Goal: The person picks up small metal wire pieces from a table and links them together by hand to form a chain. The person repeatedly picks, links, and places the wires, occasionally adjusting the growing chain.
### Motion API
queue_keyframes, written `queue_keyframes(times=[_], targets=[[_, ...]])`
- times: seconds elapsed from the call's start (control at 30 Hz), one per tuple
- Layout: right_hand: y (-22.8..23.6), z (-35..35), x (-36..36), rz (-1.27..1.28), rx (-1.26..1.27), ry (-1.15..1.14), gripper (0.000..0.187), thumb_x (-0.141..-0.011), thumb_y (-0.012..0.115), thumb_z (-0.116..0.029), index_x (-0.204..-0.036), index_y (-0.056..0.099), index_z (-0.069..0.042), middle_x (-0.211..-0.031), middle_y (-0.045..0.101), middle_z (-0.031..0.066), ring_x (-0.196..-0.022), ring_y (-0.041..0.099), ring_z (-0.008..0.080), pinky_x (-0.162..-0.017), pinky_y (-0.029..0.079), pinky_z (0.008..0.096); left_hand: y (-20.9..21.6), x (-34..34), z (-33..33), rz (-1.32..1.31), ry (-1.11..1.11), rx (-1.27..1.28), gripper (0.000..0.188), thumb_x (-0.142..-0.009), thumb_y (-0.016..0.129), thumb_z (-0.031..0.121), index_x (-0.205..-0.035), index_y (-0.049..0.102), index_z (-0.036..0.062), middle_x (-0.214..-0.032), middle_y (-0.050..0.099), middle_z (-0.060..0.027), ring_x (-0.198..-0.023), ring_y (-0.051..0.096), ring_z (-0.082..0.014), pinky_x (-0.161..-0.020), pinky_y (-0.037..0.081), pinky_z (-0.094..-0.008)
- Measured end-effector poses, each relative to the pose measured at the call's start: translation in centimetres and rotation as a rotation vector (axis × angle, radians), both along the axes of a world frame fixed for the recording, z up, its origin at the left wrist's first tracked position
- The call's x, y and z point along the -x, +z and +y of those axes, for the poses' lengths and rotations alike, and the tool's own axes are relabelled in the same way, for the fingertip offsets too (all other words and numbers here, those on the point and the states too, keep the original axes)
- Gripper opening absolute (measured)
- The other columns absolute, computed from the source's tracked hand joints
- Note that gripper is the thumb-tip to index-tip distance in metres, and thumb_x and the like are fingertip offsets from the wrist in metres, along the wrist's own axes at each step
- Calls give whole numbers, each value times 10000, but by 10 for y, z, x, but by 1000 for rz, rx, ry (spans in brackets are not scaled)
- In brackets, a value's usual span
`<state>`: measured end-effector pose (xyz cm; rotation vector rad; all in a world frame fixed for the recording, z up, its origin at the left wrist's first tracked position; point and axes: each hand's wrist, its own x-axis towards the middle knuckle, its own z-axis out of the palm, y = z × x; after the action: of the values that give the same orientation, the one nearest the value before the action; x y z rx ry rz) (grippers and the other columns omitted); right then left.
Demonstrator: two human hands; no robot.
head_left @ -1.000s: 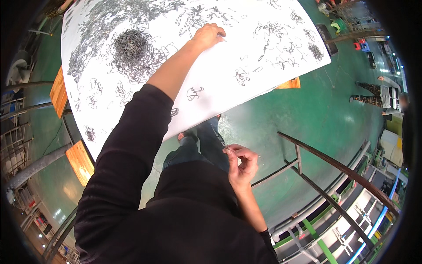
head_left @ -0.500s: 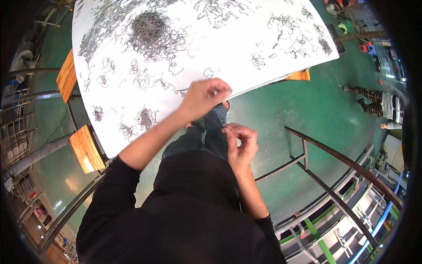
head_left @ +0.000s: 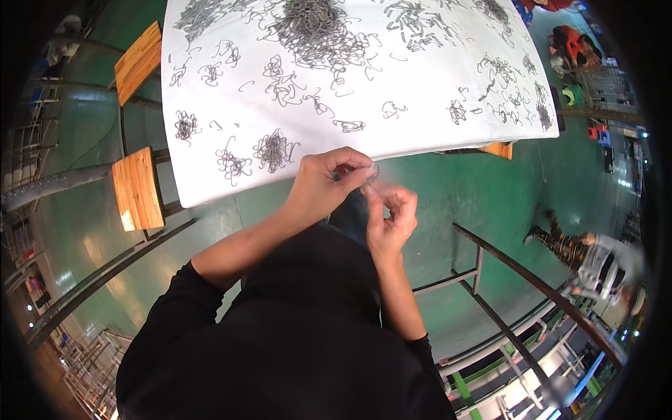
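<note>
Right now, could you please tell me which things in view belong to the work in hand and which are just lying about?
Seemingly in the work:
- left hand and right hand
- small dark piece between them
- dark bent pieces
- white sheet beneath those

Seemingly just around:
- wooden-topped stands
- dark metal frame

The wire pieces look like thin bare metal, dark grey with a dull sheen. The white sheet is smooth and matt — paper or cloth, hard to tell. The boards are smooth wood with the grain showing and a bright gloss on one. The green floor is glossy, the bars dull dark metal — and the sweater matt black cloth
</note>
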<state>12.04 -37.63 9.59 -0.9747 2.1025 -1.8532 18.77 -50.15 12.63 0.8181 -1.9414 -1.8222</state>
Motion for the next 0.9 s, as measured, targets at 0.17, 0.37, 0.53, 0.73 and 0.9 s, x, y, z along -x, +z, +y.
queue_keyframes(times=[0.17, 0.37, 0.53, 0.73, 0.9], targets=[[-2, -10, -6, 18, -13, 58, 224, -848, 639, 67, -954, 454, -1, -858, 660, 122, -777, 673, 152, -708, 555, 258, 1, -16, -6, 19, 72, -104, 117, -845, 690, 80, -932, 692, 3, -866, 698, -28, -769, 613, -80, -724, 504, -239], [-9, -19, -6, 82, 18, 118, 204, -815, 663, 88, -930, 520, -1, -900, 680, 136, -734, 666, 146, -650, 552, 248, 1, -29, -4, 45, 133, 51, 104, -830, 688, 49, -926, 697, 10, -908, 692, -66, -782, 618, -107, -708, 501, -248], [-11, -19, -1, 246, 6, 205, 184, -831, 661, 43, -963, 543, -7, -920, 677, 124, -723, 657, 166, -602, 524, 258, -6, -41, 5, 69, 187, 210, 111, -810, 692, 25, -920, 696, 26, -959, 676, -82, -768, 629, -147, -684, 505, -264], [-43, -85, 52, 213, -362, 278, 85, -866, 624, -87, -944, 647, -60, -940, 624, 82, -805, 629, 229, -677, 507, 330, -21, -51, 10, 72, 230, 225, 113, -809, 693, 19, -921, 693, 36, -954, 670, -83, -794, 638, -168, -708, 514, -278], [-79, -152, 75, 638, -607, 495, 106, -840, 653, -143, -941, 684, -130, -971, 598, 47, -885, 606, 240, -731, 508, 372, -25, -56, 15, 94, 250, 251, 141, -797, 704, 19, -931, 688, 62, -940, 657, -68, -796, 639, -194, -677, 519, -295]])
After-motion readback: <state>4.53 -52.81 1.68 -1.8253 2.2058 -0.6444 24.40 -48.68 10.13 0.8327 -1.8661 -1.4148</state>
